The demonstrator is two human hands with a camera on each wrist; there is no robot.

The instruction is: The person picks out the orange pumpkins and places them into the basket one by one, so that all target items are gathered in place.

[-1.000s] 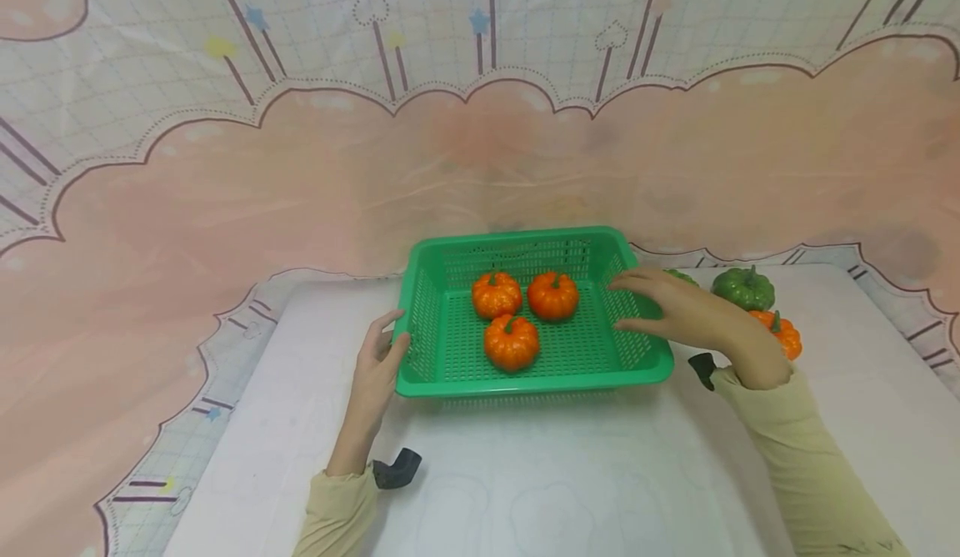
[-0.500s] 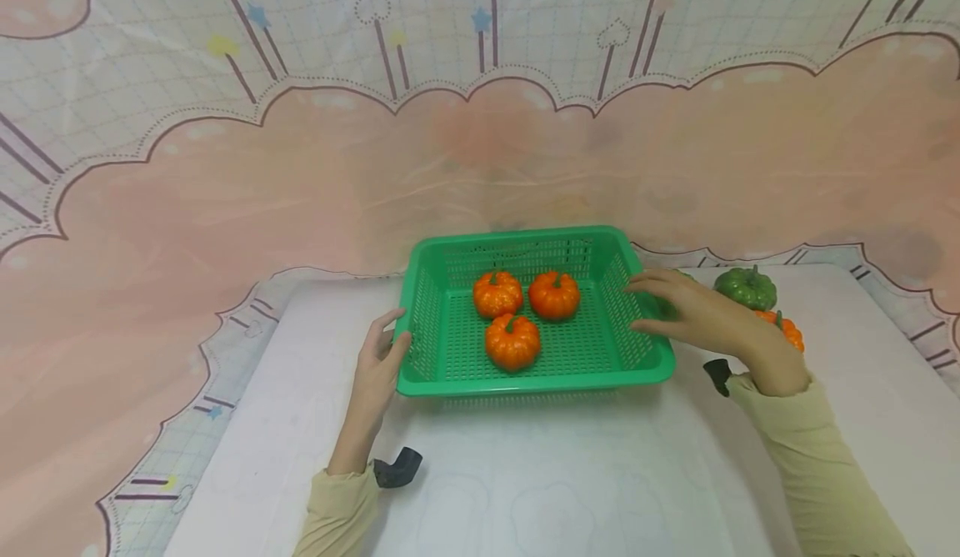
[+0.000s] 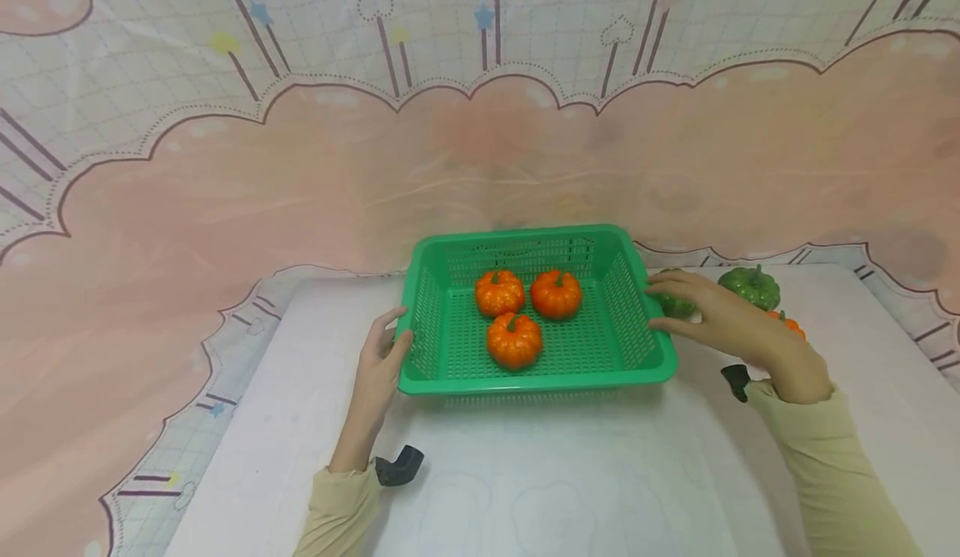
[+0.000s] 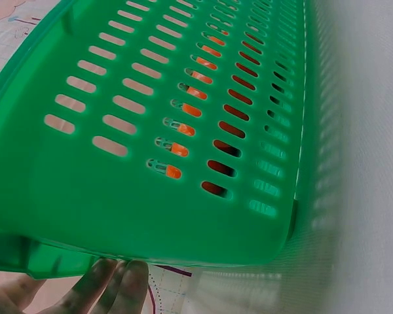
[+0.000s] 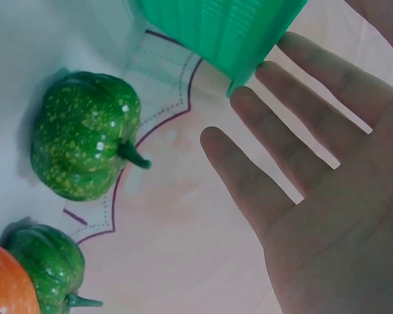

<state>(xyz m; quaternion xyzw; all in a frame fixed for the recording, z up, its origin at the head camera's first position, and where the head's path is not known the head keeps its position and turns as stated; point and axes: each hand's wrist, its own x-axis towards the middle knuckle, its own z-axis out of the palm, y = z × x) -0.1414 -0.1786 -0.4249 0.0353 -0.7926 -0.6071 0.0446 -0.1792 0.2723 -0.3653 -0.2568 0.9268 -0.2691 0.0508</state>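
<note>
A green plastic basket [image 3: 540,388] with slotted walls stands on the white table. Three orange toy pumpkins lie inside: a back left pumpkin [image 3: 500,293], a back right pumpkin [image 3: 557,295] and a front pumpkin [image 3: 514,342]. My left hand [image 3: 378,365] touches the basket's left rim, its fingertips at the edge in the left wrist view. At the right rim, my right hand [image 3: 716,315] holds nothing, its fingers straight and spread in the right wrist view. Beside it is a speckled green pumpkin [image 5: 85,135], partly covered by the hand in the head view.
Further right on the table [image 3: 555,474] stand a second green pumpkin [image 3: 750,288] and another orange pumpkin [image 5: 6,281], mostly behind my right arm in the head view. A patterned cloth [image 3: 480,157] hangs close behind the basket. Each wrist carries a black mount [image 3: 400,466].
My right hand has moved rightward, from over the basket's inside to its right rim, uncovering more of the green pumpkin beside it. The left hand, basket and pumpkins inside have stayed put.
</note>
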